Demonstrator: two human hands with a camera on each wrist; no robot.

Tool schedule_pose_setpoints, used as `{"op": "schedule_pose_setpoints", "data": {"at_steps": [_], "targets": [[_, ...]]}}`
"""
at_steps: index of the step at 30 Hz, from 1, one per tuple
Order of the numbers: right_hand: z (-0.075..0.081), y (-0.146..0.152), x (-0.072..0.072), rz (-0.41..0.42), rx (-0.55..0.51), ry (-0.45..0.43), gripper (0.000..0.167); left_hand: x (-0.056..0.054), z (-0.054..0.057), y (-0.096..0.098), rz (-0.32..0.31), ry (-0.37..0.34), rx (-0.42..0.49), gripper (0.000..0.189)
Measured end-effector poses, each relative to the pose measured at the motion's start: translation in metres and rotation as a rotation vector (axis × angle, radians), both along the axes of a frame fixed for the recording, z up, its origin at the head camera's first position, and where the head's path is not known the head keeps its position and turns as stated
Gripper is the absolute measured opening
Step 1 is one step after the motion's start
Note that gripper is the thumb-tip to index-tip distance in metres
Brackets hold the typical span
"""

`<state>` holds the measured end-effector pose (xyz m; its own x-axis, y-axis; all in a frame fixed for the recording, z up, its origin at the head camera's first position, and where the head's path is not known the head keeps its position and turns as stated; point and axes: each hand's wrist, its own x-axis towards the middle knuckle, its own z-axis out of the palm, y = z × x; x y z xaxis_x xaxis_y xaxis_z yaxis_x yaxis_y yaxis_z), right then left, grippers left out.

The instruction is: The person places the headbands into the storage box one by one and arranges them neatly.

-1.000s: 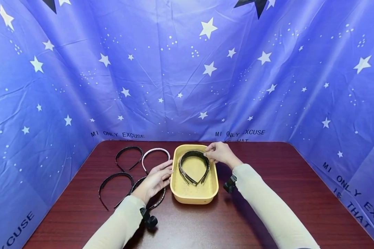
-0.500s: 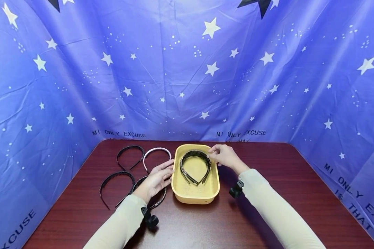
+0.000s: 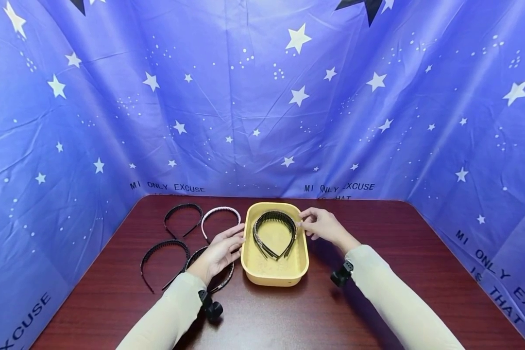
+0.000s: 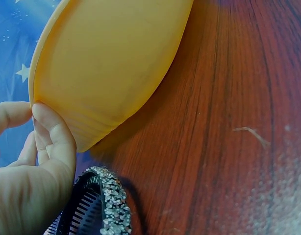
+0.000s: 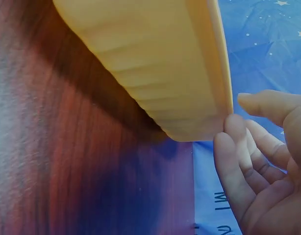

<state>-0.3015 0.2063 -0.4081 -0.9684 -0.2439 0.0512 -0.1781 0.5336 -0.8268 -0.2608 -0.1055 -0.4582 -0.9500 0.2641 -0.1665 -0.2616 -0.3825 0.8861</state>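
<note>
A yellow plastic box (image 3: 275,276) stands mid-table with several dark toothed headbands (image 3: 274,215) nested inside. My left hand (image 3: 216,255) holds its left rim, with thumb at the lip and fingers against the outer wall (image 4: 116,58). At the right rim is my right hand (image 3: 325,227). Its fingertips (image 5: 234,125) are at the outer wall, while the thumb stands slightly off the lip. Beneath my left hand lies a headband with a glittery stone covering (image 4: 116,200), partly hidden by the hand.
Left of the box lie a pink headband (image 3: 220,210), a black headband (image 3: 182,206) behind and another black headband (image 3: 163,243) nearer. The reddish-brown wooden table (image 3: 288,321) backs onto a blue starry cloth (image 3: 227,97).
My right hand has moved off the headbands inside the box, rightward to the box's right rim. The left hand stays at the left rim, and the headbands keep their places.
</note>
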Motion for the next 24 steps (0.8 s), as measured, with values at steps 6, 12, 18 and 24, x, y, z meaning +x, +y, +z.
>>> {"op": "schedule_pose_setpoints", "data": {"at_steps": [6,12,18,24], "targets": [[-0.003,0.004,0.009,0.028,-0.021,-0.050,0.054,0.000,0.001,0.000,-0.001,0.001,0.004,0.061],[-0.009,0.003,0.015,0.038,-0.087,-0.097,0.063,0.000,0.000,0.000,-0.001,0.000,0.002,0.060],[-0.017,0.003,0.021,0.073,-0.200,-0.149,0.070,0.000,0.000,0.001,-0.004,-0.002,0.006,0.059],[-0.022,0.008,0.025,0.140,-0.347,-0.230,0.071,0.001,0.001,0.001,0.000,-0.005,0.004,0.059]]}}
